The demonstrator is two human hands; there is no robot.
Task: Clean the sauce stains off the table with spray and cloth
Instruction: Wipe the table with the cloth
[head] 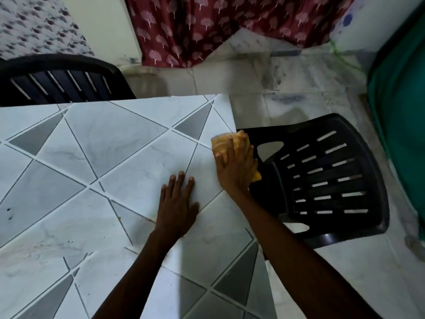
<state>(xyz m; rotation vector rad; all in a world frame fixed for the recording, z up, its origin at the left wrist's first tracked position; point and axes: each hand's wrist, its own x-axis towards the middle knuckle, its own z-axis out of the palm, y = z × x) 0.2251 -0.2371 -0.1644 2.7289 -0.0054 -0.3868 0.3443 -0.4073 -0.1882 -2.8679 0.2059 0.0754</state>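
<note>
— Where is the cloth (222, 143)?
— The yellow cloth is at the right edge of the table (92, 146), under the right hand (236, 169); its fingers press it, straight.
— And the left hand (177, 203)?
— Flat on the table, fingers straight.

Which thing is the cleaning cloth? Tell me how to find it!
Start at the big grey-and-white table and go to its right edge, beside the black chair. There the right hand presses flat on the cloth. It is the only yellow thing there.
</note>
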